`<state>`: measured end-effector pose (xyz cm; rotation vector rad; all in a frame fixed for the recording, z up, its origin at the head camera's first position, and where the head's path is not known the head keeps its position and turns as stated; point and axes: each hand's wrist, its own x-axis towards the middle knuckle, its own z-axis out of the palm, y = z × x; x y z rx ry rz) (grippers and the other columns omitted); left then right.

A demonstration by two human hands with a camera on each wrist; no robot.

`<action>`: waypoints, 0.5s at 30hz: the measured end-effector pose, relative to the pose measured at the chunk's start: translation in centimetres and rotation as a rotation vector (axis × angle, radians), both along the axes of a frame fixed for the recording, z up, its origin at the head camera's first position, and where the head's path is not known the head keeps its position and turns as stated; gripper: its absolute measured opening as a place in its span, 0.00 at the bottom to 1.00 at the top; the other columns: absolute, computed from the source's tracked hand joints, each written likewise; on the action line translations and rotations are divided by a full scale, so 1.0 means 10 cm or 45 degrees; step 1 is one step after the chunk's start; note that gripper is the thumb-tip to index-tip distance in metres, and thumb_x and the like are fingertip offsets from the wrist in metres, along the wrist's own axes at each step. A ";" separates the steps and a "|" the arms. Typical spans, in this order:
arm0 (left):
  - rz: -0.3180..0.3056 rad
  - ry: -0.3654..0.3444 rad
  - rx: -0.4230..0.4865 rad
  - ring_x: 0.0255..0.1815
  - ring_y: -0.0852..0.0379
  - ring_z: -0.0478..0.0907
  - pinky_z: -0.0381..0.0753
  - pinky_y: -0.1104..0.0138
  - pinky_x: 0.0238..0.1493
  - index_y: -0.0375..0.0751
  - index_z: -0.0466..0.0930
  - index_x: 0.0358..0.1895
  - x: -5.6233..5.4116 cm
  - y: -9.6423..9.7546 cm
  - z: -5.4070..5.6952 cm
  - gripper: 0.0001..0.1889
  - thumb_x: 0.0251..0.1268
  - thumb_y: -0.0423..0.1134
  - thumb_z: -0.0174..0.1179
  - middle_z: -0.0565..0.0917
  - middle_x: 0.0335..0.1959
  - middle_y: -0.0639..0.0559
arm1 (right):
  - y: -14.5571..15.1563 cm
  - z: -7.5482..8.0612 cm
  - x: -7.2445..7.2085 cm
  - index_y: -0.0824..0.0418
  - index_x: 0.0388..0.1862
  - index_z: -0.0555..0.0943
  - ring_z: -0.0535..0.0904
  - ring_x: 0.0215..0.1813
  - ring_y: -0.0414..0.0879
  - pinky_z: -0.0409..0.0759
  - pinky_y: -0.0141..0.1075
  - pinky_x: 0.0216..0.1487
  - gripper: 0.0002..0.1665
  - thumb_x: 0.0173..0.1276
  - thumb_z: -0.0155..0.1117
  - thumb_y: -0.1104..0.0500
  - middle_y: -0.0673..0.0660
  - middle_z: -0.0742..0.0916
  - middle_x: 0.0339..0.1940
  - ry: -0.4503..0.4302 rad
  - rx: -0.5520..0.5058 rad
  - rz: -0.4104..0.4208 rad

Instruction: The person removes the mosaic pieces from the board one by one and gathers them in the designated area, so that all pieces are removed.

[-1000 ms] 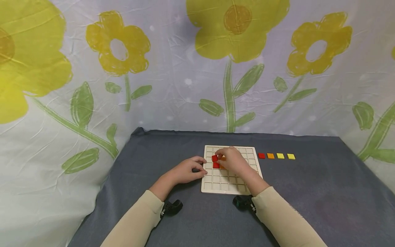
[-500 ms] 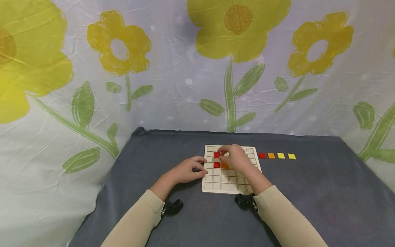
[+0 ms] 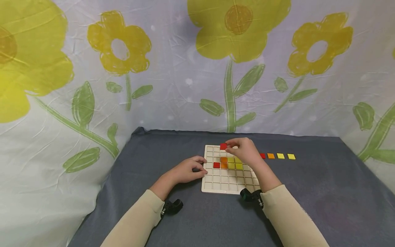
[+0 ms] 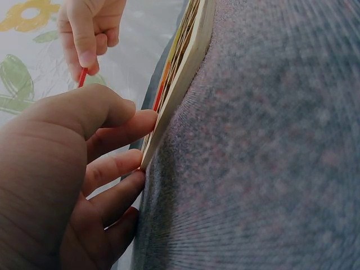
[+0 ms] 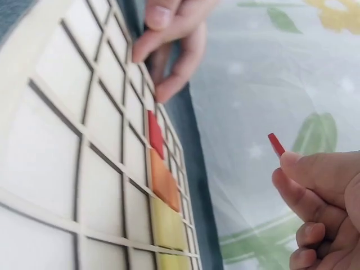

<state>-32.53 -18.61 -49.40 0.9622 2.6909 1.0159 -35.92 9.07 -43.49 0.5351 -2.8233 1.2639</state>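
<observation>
On the dark surface lies a wooden grid board. At its 9 o'clock edge the left hand touches the rim, fingers loosely bent; toward 1 o'clock the right hand pinches a raised red tile. The grid holds another red tile, with orange and yellow squares toward 3 o'clock. Outside, at 2 o'clock, four loose tiles line up.

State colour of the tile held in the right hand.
Red; the tile shows best in the head view.

Dark cloth-covered table under a gridded wooden board and four tiles.
</observation>
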 end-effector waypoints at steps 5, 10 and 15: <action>-0.004 0.003 0.002 0.64 0.49 0.74 0.74 0.54 0.64 0.45 0.92 0.40 0.01 0.00 0.00 0.07 0.73 0.41 0.65 0.77 0.66 0.47 | 0.12 0.06 -0.01 0.61 0.60 0.86 0.85 0.52 0.52 0.82 0.46 0.49 0.20 0.71 0.72 0.59 0.57 0.89 0.48 -0.024 -0.067 -0.020; 0.002 0.019 -0.001 0.64 0.49 0.75 0.74 0.54 0.63 0.45 0.92 0.41 0.00 0.00 -0.01 0.08 0.74 0.41 0.64 0.77 0.65 0.47 | 0.24 0.12 -0.01 0.62 0.61 0.85 0.85 0.50 0.52 0.82 0.45 0.48 0.20 0.72 0.71 0.59 0.58 0.89 0.48 -0.028 -0.098 -0.040; 0.008 0.017 -0.005 0.63 0.49 0.75 0.74 0.54 0.62 0.45 0.92 0.42 0.00 0.00 -0.02 0.07 0.73 0.40 0.65 0.77 0.66 0.47 | 0.39 0.17 -0.01 0.62 0.62 0.85 0.84 0.51 0.55 0.82 0.47 0.48 0.21 0.73 0.70 0.58 0.60 0.88 0.52 -0.065 -0.108 -0.070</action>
